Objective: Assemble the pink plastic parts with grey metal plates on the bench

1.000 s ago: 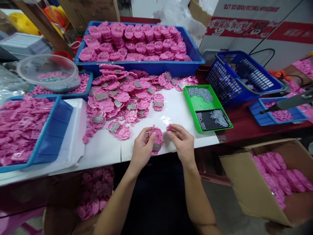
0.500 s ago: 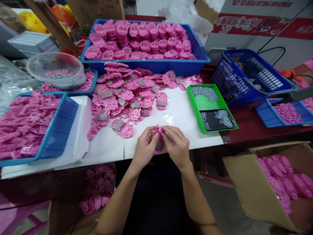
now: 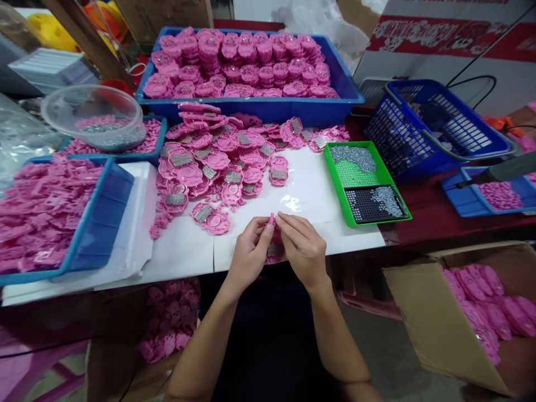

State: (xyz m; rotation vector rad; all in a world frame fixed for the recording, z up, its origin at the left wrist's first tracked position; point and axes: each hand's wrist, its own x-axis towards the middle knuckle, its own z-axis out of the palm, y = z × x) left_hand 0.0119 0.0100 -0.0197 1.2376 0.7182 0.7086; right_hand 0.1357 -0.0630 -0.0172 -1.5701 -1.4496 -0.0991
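At the table's near edge my left hand point(image 3: 250, 248) and my right hand point(image 3: 304, 245) meet, fingers closed. A small pink plastic piece point(image 3: 272, 219) sticks up between their fingertips, pinched from both sides. Under the fingers lies a pink plastic casing point(image 3: 275, 253), mostly covered by the hands. To the left, a loose pink casing with a grey metal plate point(image 3: 210, 218) rests on the white table top point(image 3: 180, 254). Behind it spreads a heap of similar pink casings point(image 3: 218, 162).
A blue tray point(image 3: 251, 106) of stacked pink casings stands at the back. On the right are a green tray point(image 3: 348, 219) of small metal parts and a blue basket point(image 3: 402, 131). A blue bin point(image 3: 98, 223) of pink pieces sits left, a cardboard box point(image 3: 444, 318) lower right.
Both hands stay together at the same place, and the fingers have shifted slightly around the small pink piece. The casing beneath is more covered. At far right, a dark tool tip has come further into view.
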